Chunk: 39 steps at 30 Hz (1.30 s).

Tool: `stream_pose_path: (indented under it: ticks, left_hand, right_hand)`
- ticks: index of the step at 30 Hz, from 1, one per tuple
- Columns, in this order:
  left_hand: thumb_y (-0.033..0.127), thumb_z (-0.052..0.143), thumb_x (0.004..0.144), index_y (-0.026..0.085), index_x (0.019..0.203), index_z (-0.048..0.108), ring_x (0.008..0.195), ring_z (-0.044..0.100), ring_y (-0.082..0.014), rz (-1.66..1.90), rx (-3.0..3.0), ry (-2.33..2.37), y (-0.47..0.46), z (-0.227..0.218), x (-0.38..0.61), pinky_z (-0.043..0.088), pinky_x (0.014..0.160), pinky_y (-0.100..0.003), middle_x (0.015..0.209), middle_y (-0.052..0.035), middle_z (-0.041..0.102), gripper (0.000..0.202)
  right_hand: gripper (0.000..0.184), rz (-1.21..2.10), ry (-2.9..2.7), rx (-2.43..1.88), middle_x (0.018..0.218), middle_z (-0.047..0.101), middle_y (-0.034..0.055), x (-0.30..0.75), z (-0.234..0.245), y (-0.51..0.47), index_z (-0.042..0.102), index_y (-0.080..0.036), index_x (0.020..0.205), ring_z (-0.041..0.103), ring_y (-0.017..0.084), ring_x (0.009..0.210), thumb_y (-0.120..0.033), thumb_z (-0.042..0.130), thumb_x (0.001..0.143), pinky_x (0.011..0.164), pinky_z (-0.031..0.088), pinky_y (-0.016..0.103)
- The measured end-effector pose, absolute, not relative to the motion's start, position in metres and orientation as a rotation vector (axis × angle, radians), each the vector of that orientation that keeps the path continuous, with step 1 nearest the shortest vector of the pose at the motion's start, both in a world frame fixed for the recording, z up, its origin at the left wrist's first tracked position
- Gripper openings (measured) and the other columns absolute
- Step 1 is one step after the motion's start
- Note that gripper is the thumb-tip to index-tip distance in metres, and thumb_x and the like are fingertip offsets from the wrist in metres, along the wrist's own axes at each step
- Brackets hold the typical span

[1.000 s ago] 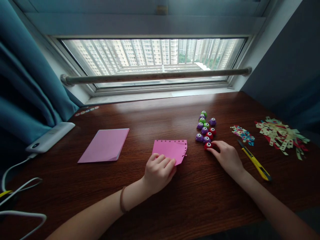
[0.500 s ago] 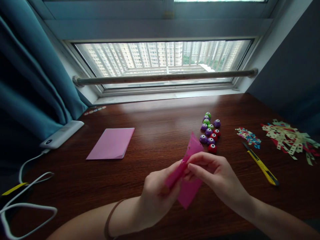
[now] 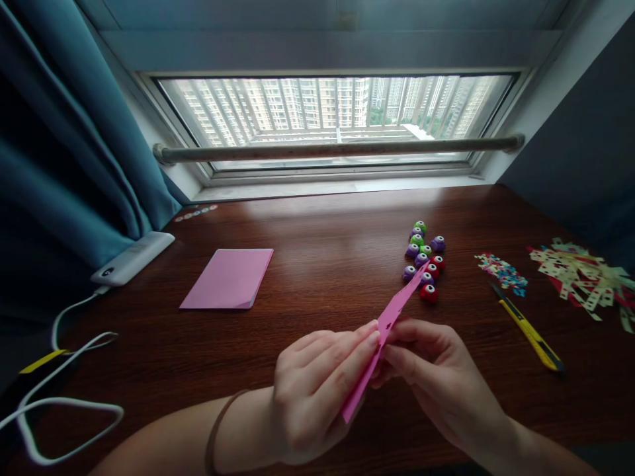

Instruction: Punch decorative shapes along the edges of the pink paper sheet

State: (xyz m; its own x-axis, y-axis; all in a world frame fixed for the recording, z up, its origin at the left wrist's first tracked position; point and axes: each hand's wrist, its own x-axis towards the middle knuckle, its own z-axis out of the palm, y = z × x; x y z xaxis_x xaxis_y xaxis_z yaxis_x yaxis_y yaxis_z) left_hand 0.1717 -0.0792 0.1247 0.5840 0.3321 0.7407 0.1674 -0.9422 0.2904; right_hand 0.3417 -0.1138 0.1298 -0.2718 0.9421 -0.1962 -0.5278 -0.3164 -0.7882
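A sheet of pink paper (image 3: 397, 307) with small cut-out holes is held up nearly edge-on above the table. My left hand (image 3: 317, 387) is closed on its left face, fingers pressed flat against it. On the other side my right hand (image 3: 441, 380) pinches the paper near its middle; some of its fingertips are hidden behind the sheet. Just beyond the paper's upper tip lie several small one-eyed figures (image 3: 429, 293) in red, purple and green. The paper partly covers a few of them.
A stack of pink paper (image 3: 228, 279) lies at left. Behind it rests a white power bank (image 3: 133, 259) with a white cable (image 3: 74, 402). On the right are a yellow craft knife (image 3: 528, 330), small coloured paper bits (image 3: 503, 272) and a heap of paper strips (image 3: 578, 274).
The pink paper has turned from showing a folded, spread face to nearly edge-on. My left fingers have moved onto its left side. The view has shifted slightly.
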Motion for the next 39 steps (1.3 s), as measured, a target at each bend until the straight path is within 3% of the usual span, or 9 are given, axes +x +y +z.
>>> stream_pose_path:
  ticks: [7, 14, 17, 20, 24, 30, 39]
  left_hand:
    - [-0.001, 0.049, 0.073, 0.003, 0.124, 0.047, 0.106, 0.057, -0.0237, 1.290, 2.339, 0.482, -0.087, 0.129, 0.177, 0.051, 0.085, -0.031, 0.119, -0.0176, 0.057, 0.052]
    - [0.008, 0.051, 0.082, 0.021, 0.120, 0.050, 0.103, 0.058, -0.0201, 1.065, 1.901, 0.670, -0.098, 0.128, 0.172, 0.047, 0.089, -0.030, 0.116, -0.0071, 0.060, 0.040]
    - [0.014, 0.051, 0.086, 0.020, 0.107, 0.054, 0.098, 0.059, -0.0217, 0.929, 1.611, 0.699, -0.100, 0.129, 0.172, 0.050, 0.082, -0.032, 0.109, -0.0090, 0.061, 0.022]
    - [0.022, 0.052, 0.088, 0.018, 0.092, 0.053, 0.081, 0.059, -0.0163, 0.865, 1.350, 0.667, -0.098, 0.135, 0.176, 0.049, 0.069, -0.026, 0.094, -0.0065, 0.062, 0.005]
    - [0.024, 0.053, 0.088, 0.017, 0.079, 0.051, 0.062, 0.049, -0.0085, 0.837, 1.208, 0.663, -0.092, 0.139, 0.180, 0.042, 0.055, -0.017, 0.072, 0.0011, 0.053, 0.012]
    - [0.023, 0.052, 0.089, 0.016, 0.078, 0.052, 0.057, 0.045, -0.0073, 0.824, 1.180, 0.674, -0.091, 0.129, 0.178, 0.041, 0.053, -0.017, 0.067, 0.0020, 0.051, 0.013]
    - [0.022, 0.055, 0.088, 0.016, 0.081, 0.057, 0.060, 0.048, -0.0083, 0.857, 1.086, 0.666, -0.091, 0.122, 0.179, 0.041, 0.054, -0.018, 0.072, 0.0004, 0.055, 0.010]
  right_hand:
    - [0.016, 1.698, -0.754, -0.934, 0.077, 0.067, 0.0018, 0.340, 0.132, -0.113, 0.067, -0.016, 0.080, 0.063, 0.008, 0.067, -0.026, 0.070, 0.068, 0.065, 0.055, 0.019]
    - [0.012, 1.423, -1.095, -1.149, 0.078, 0.067, 0.0019, 0.338, 0.140, -0.116, 0.065, -0.016, 0.076, 0.063, 0.007, 0.069, -0.027, 0.066, 0.071, 0.064, 0.052, 0.014]
    - [0.006, 1.156, -1.343, -1.205, 0.073, 0.065, 0.0010, 0.335, 0.142, -0.116, 0.064, -0.015, 0.071, 0.061, 0.006, 0.066, -0.022, 0.062, 0.072, 0.060, 0.050, 0.012]
    - [0.004, 0.889, -1.529, -1.217, 0.066, 0.062, -0.0004, 0.332, 0.141, -0.117, 0.062, -0.015, 0.067, 0.058, 0.004, 0.060, -0.016, 0.061, 0.071, 0.055, 0.046, 0.011]
    - [0.006, 0.649, -1.691, -1.238, 0.062, 0.060, -0.0005, 0.328, 0.139, -0.117, 0.059, -0.014, 0.064, 0.055, 0.005, 0.058, -0.013, 0.059, 0.070, 0.055, 0.045, 0.013]
    - [0.009, 0.489, -1.757, -1.249, 0.060, 0.058, -0.0007, 0.327, 0.139, -0.118, 0.056, -0.015, 0.062, 0.054, 0.006, 0.059, -0.012, 0.058, 0.070, 0.056, 0.044, 0.015]
    - [0.007, 0.514, -1.702, -1.258, 0.061, 0.060, -0.0023, 0.331, 0.140, -0.115, 0.058, -0.016, 0.063, 0.056, 0.004, 0.057, -0.011, 0.060, 0.068, 0.057, 0.045, 0.013]
